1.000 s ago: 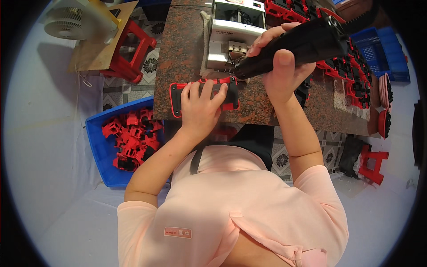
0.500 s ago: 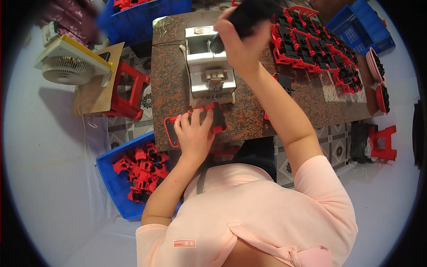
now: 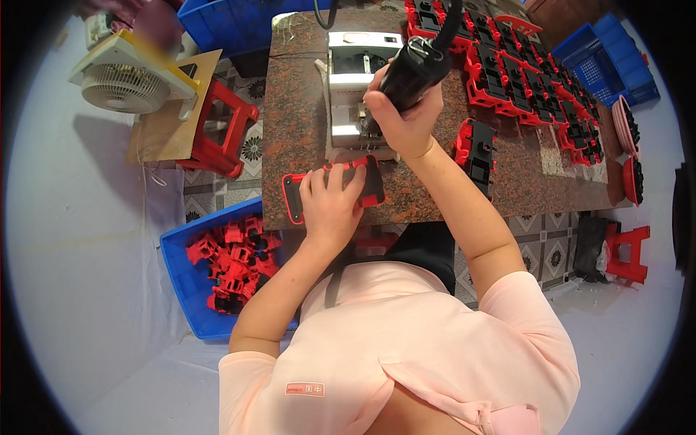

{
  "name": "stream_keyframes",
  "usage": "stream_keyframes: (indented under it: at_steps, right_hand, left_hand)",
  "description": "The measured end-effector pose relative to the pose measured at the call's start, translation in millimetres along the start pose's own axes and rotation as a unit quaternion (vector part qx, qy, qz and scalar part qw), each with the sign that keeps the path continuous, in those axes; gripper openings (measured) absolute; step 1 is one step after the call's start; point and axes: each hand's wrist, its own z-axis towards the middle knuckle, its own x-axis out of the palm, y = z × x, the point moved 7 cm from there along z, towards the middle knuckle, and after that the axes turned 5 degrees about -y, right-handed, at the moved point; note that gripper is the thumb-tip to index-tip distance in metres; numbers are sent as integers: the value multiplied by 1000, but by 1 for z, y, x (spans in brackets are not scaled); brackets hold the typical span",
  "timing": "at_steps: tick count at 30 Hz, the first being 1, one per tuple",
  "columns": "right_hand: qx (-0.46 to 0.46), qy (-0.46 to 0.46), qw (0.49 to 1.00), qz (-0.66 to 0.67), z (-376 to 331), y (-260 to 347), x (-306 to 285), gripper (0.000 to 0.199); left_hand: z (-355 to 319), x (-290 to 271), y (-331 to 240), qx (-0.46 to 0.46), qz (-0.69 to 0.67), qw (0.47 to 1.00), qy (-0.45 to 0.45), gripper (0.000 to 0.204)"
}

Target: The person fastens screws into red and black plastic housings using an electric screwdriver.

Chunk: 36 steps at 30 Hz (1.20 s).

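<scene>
since the earlier frames the right hand (image 3: 406,119) has carried the black power tool (image 3: 417,65) from out over the right part of the table to a spot above the small grey machine (image 3: 355,87), and the left hand (image 3: 330,203) has stayed on the red and black part (image 3: 333,188) near the front edge

right hand is wrapped tight around the tool body, fingers closed on it, tool tilted with its lower end toward the machine; whether the tip touches the machine cannot be told, the hand hides it

black cable (image 3: 453,18) runs up from the top of the tool

left hand lies flat and spread on the part, pressing down on it rather than gripping, fingertips at the part's far edge

part lies flat on the brown stone table (image 3: 304,130), just in front of the machine, red rim showing at its left end

another red and black part (image 3: 475,148) stands just right of the right wrist, and rows of the same parts (image 3: 522,80) cover the far right of the table

left of the table, on the floor, a blue bin (image 3: 185,283) holds a heap of red pieces (image 3: 232,264)

red stool (image 3: 221,134) with a wooden board (image 3: 167,123) stands beside the table, white fan (image 3: 123,76) further left

blue crate (image 3: 612,61) at far right, another red stool (image 3: 631,250) lower right

person wears a pink shirt (image 3: 413,355)
</scene>
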Motion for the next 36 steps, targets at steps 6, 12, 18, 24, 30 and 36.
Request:
stream_keyframes:
  at_steps: [6,12,18,24,30,36]
  right_hand:
    - [192,-52,979,45,18,-20,-8,30]
    - [85,6,994,67,15,34,-14,42]
    - [81,19,994,70,1,37,-7,54]
    - [114,17,992,60,-5,34,-3,58]
    - [106,22,992,66,-5,34,-7,59]
    - [103,38,991,76,-10,28,2,53]
  left_hand:
    - [-1,1,3,0,-6,1000,-5,73]
    - [-2,6,6,-6,-11,1000,-5,67]
    - [-1,3,3,-6,-9,1000,-5,67]
    - [-1,3,3,-8,-8,1000,-9,68]
    - [-2,6,4,-12,-2,1000,-12,69]
    - [-1,7,5,-13,-1,1000,-5,68]
